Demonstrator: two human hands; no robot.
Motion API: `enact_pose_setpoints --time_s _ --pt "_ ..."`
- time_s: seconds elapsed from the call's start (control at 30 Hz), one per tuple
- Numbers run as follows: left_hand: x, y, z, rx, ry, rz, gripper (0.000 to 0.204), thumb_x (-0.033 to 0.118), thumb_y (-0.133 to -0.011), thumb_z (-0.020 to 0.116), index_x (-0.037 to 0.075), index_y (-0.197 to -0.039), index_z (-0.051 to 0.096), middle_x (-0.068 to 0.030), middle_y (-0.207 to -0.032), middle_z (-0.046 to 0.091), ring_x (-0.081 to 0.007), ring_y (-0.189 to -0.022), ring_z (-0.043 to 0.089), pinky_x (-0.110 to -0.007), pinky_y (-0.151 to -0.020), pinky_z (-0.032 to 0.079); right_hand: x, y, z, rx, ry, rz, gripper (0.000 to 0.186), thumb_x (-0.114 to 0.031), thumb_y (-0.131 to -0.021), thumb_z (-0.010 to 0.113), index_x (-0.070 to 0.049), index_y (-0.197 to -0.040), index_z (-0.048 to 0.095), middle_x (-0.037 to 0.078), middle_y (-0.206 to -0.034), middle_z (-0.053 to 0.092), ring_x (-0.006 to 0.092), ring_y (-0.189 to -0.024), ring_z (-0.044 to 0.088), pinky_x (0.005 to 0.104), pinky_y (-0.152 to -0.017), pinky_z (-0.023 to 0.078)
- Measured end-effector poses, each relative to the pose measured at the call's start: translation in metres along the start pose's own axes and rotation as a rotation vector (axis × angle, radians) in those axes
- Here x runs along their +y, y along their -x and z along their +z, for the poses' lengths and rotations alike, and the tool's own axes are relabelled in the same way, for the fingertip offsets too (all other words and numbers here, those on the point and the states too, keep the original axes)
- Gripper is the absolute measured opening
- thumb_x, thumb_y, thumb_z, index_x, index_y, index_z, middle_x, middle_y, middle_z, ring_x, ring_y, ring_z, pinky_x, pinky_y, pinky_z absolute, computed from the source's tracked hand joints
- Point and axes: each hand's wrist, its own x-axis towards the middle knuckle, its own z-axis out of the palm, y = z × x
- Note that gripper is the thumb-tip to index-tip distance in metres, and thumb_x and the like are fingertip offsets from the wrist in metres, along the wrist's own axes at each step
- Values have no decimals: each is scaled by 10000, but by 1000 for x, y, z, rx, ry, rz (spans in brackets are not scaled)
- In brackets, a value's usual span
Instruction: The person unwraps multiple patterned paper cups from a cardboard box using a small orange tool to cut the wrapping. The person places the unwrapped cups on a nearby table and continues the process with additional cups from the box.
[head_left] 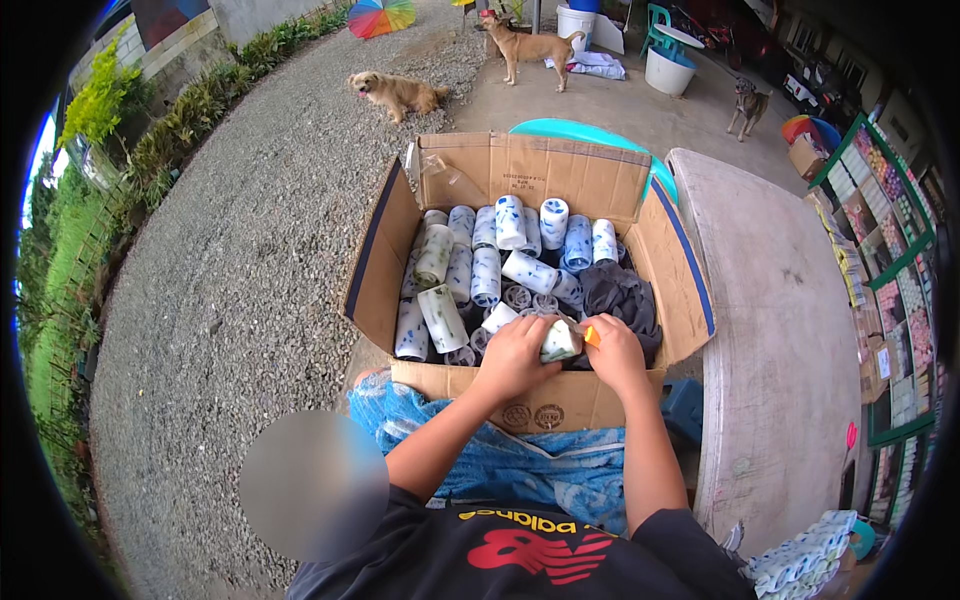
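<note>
My left hand [518,356] is closed round a white cylinder with green flecks [561,341], tilted with one end toward my right hand. My right hand [614,354] pinches a small orange tool [592,337] against that end; its working tip is hidden. Both hands are over the near side of an open cardboard box [535,168]. Inside lie several white cylinders with blue flecks [510,222], some upright and some tipped over. A few green-flecked ones [442,318] lie at the left. Dark cloth [622,300] is bunched in the box's right side.
A blue patterned cloth [530,465] covers my lap below the box. To the right stands a long pale table [775,330], with shelves of coloured goods [890,250] beyond it. A turquoise round edge [580,128] shows behind the box. Dogs [395,95] are on the ground ahead.
</note>
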Motion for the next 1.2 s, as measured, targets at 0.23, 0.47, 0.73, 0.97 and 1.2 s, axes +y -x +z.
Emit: enact_pose_setpoints --time_s 0.23,0.47,0.73,0.97,1.2 --pt "-1 2 -2 18 -98 -54 628 260 -614 773 91 -1173 541 -89 -961 605 -284 -909 605 -403 -791 478 3 0 22 49 -205 146 263 -40 -789 628 -53 -1052 615 157 -994 639 366 -909 619 417 -763 497" --pt "2 6 4 -23 -95 -87 590 277 -641 764 49 -1145 558 -128 -984 626 -300 -940 614 -406 -825 470 29 12 29 55 -621 168 167 -47 -888 613 20 -1035 655 70 -966 681 108 -883 613 263 -774 489" --pt "-1 5 3 -43 -78 -81 599 259 -618 768 52 -1139 557 -106 -998 610 -279 -940 599 -393 -831 460 36 7 22 -111 -628 407 149 -68 -905 627 34 -1010 651 22 -906 670 57 -832 581 214 -761 476" --pt "0 6 1 -7 -66 -88 631 258 -620 768 52 -1172 544 -101 -975 605 -279 -917 598 -385 -798 456 28 6 21 -77 -586 374 120 -48 -877 642 28 -968 660 32 -870 686 58 -797 589 229 -716 487" --pt "1 3 1 -19 -82 -69 635 261 -619 768 57 -1176 542 -97 -957 601 -273 -897 595 -385 -786 455 25 6 18 -83 -557 318 95 -73 -857 658 12 -876 620 19 -767 646 54 -710 543 238 -649 465"
